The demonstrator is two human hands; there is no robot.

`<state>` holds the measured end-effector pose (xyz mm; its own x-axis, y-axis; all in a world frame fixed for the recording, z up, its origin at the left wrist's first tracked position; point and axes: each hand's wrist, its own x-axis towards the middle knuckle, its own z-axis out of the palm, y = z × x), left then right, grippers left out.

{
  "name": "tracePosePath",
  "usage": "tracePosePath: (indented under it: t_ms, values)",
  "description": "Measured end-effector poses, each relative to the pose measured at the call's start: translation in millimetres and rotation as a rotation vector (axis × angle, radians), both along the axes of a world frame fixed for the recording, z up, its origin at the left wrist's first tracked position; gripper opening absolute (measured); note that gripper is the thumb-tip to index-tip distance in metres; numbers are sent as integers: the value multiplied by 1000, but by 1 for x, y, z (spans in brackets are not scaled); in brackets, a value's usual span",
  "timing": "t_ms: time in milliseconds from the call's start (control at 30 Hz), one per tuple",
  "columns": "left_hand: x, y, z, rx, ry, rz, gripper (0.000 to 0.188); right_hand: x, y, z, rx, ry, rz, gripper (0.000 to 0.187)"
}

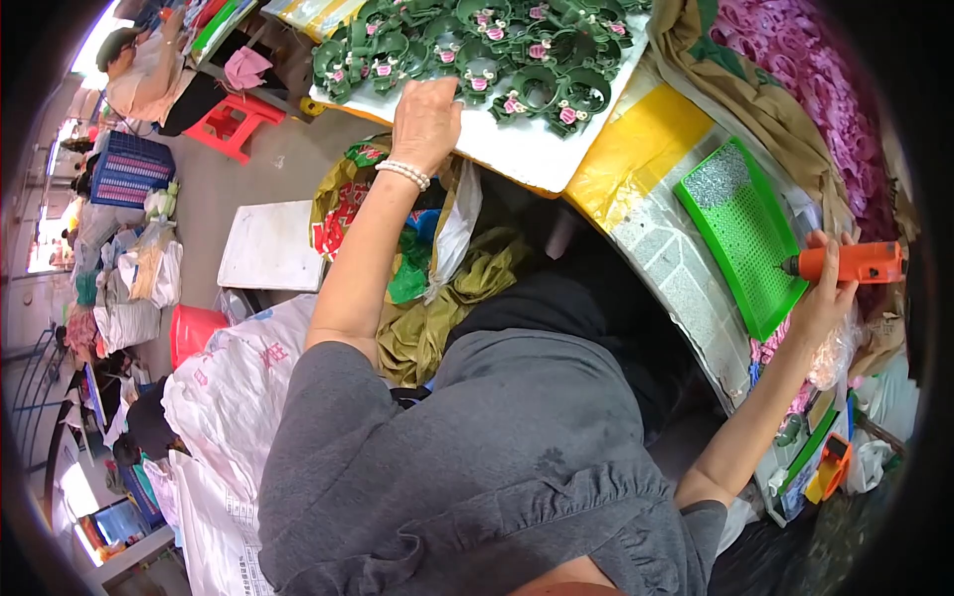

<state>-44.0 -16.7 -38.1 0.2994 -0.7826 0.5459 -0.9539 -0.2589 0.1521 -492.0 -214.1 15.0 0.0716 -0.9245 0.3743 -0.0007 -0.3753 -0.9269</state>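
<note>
My left hand, with a beaded bracelet at the wrist, is at the near edge of a white board. Its fingers are curled, and whatever they grip is hidden beneath them. Several dark green plastic ring-shaped parts with pink and cream bits cover the board just beyond that hand. On the far right, my right hand is closed around an orange power screwdriver. Its dark tip points left over a bright green perforated tray, where small silvery screws lie heaped at the far end.
Pink parts fill a sack at the upper right. An orange-and-yellow tool lies at the lower right. Left of me are bags, a white-topped stool and a red stool. Another person sits at the upper left.
</note>
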Motion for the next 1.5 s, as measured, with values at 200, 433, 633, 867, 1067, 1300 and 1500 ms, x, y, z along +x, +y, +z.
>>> tracePosePath:
  t_ms: [200,433,633,867,1067,1300,1500]
  values:
    - [3,-6,-9,-46,69,103,27,-8,1,6,-66,40,-43,33]
    - [-76,5,34,-373,595,6,37,0,-5,-12,-235,50,-134,33]
    - [-192,-13,29,-334,777,-449,53,10,57,-6,-448,282,-454,66]
    - [-300,-59,32,-393,689,-1015,63,8,133,5,-151,181,14,22]
    - [-350,-73,39,-336,548,-1161,69,-42,136,-11,164,-227,-24,13]
    - [-430,-96,26,-47,624,-1236,51,-129,134,4,-71,-399,-464,6]
    - [-507,-100,15,58,494,-1393,48,-209,152,-3,-102,-424,-685,14]
